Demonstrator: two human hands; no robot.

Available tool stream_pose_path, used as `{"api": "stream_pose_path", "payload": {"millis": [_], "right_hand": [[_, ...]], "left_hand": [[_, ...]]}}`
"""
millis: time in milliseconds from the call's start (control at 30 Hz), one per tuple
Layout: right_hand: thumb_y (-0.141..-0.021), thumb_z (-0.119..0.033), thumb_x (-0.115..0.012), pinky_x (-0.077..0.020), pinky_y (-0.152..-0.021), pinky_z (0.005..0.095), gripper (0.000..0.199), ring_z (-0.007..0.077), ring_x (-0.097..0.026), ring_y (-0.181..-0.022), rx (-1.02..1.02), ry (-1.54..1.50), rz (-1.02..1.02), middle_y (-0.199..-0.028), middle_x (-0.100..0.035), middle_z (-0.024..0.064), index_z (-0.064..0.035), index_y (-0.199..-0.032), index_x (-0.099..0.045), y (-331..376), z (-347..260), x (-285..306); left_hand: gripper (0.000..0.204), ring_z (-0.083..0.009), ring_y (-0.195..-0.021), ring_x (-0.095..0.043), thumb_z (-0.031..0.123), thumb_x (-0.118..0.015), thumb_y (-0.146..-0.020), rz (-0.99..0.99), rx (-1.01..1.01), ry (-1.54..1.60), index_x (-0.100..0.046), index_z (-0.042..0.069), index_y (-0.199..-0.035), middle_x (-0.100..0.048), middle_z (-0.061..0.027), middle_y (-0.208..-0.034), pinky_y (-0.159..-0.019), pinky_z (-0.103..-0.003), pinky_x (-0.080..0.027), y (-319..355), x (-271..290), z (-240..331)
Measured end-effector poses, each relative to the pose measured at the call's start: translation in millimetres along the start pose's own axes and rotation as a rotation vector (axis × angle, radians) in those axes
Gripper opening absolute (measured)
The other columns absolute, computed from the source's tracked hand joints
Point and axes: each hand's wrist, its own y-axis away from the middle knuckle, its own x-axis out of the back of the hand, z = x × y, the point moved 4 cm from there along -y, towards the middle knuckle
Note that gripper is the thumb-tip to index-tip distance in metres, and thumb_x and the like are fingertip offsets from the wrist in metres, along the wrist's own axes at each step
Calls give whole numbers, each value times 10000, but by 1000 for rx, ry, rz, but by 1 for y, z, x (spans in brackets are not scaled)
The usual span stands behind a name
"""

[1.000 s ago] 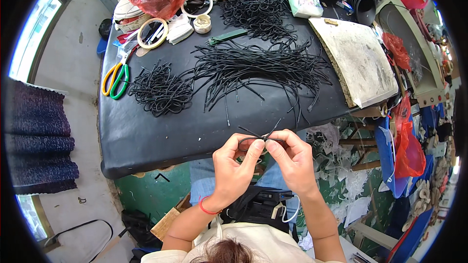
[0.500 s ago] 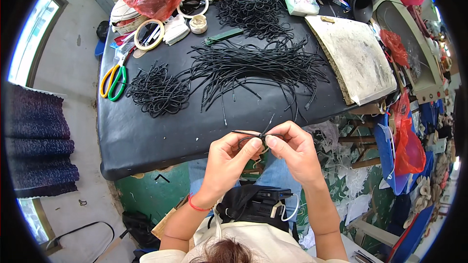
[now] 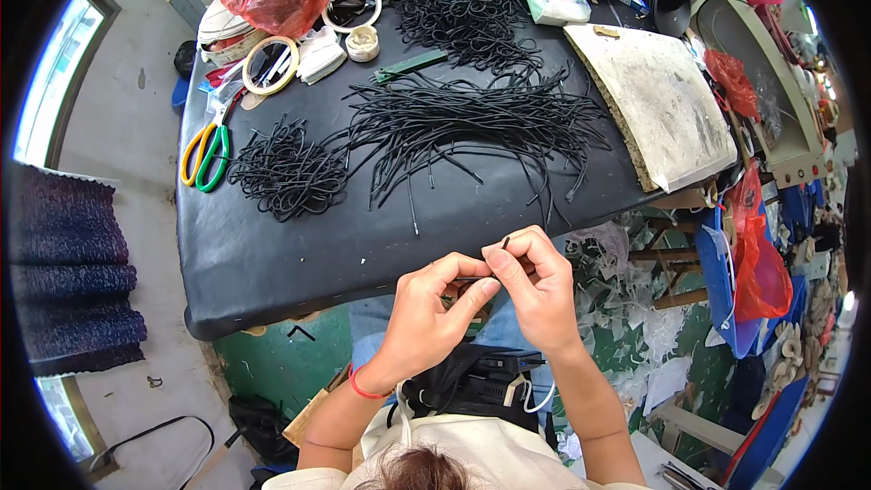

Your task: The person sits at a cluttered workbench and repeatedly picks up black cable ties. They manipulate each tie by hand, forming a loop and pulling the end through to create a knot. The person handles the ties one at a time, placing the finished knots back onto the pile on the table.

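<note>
**Over your lap, by the table's near edge: one black cord (image 3: pixel 505 242), pinched**

- Black table (image 3: pixel 263 263): carries the stock before you.
- Spread bundle of cords (image 3: pixel 472 122): lies beyond your hands, strands mostly running left to right.
- Tangled heap of cords (image 3: pixel 290 168): left of the bundle, no single axis.
- Your left hand (image 3: pixel 431 304): thumb and fingers closed about the cord.
- Your right hand (image 3: pixel 535 295): thumb and forefinger pinching the cord near one end.
- Cord in hand: between your fingertips, mostly hidden; the glimpsed stretch runs roughly crosswise, but the full axis cannot be told. Judged light, soft, limp, hardly fragile, perhaps slippery; best taken close to its ends.
- Free tip: projects above your right fingers, pointing away from you, slightly rightward.
</note>
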Motion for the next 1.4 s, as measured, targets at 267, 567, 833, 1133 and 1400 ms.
{"api": "stream_pose_path", "payload": {"millis": [267, 567, 833, 1133, 1400], "right_hand": [[-824, -86, -634, -371, -513, 191, 124, 41, -441, -561, 117, 281, 203, -687, -506, 5, 1, -754, -578, 1, -8, -8], [-901, -244, -549, -380, -550, 173, 224, 17, -454, -603, -341, -43, -180, -683, -529, -33, -33, -836, -589, -1, 5, 9], [-829, -101, -645, -332, -426, 249, 248, 24, -397, -527, 370, 397, 182, -596, -476, -11, -15, -685, -462, 5, -18, -11], [-875, -190, -601, -366, -504, 167, 195, 6, -480, -608, -371, -412, 10, -659, -542, -19, -37, -763, -554, -3, 9, -3], [-849, -103, -614, -527, -623, 232, 141, 84, -579, -715, -112, -120, 35, -803, -602, 45, 3, -895, -533, 11, -7, -15]], "left_hand": [[99, -91, -598, -569, 30, -619, -810, 84, -105, -112, -598, -42, -875, -606, -78, -729, -517, -223, -441, 4, -7, -1], [162, -71, -743, -604, 85, -644, -824, -69, 212, 172, -608, -38, -923, -648, -72, -811, -646, -207, -498, 8, 9, -13], [167, -69, -708, -572, 113, -568, -886, 22, 410, 520, -555, -31, -972, -613, -57, -789, -625, -209, -488, 1, -5, -11], [164, -95, -735, -610, 74, -575, -873, 131, 148, 375, -590, -35, -994, -648, -78, -833, -656, -213, -507, 6, 1, -15], [111, -82, -637, -608, 67, -607, -838, 351, 50, 172, -581, -39, -854, -642, -59, -731, -584, -212, -494, 9, -5, -11]]}}
